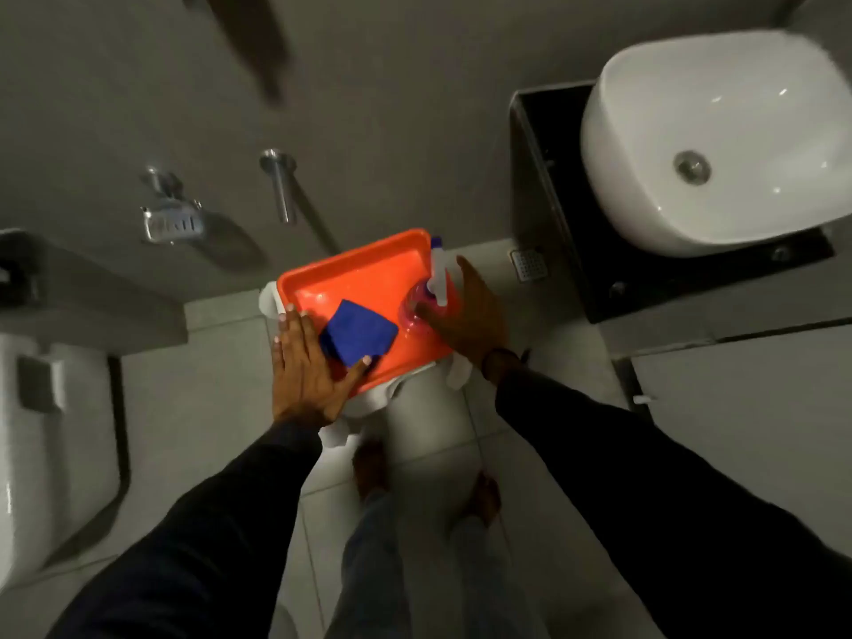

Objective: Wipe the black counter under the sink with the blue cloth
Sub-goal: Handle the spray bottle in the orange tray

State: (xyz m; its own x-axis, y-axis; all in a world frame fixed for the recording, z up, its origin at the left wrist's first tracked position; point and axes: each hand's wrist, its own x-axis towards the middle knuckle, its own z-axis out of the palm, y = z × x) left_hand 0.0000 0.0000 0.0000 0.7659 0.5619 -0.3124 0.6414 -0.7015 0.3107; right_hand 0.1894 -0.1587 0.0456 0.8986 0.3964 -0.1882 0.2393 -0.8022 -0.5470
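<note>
The blue cloth (359, 332) lies folded on an orange tray (364, 274) that rests on a white stand. My left hand (304, 366) lies flat over the tray's left rim, fingers straight, thumb tip touching the cloth's near corner. A pink spray bottle (422, 306) with a white trigger stands at the tray's right side. My right hand (470, 315) is spread beside it, fingertips against the pink body, thumb apart. The black counter (691, 279) is at the upper right, under the white sink (719, 145), well away from both hands.
A white toilet (46, 454) stands at the left. On the grey wall are a metal soap holder (173, 221) and a metal bar (281, 186). A floor drain (529, 265) sits between tray and counter. My bare feet stand on the pale tiles below the stand (424, 408).
</note>
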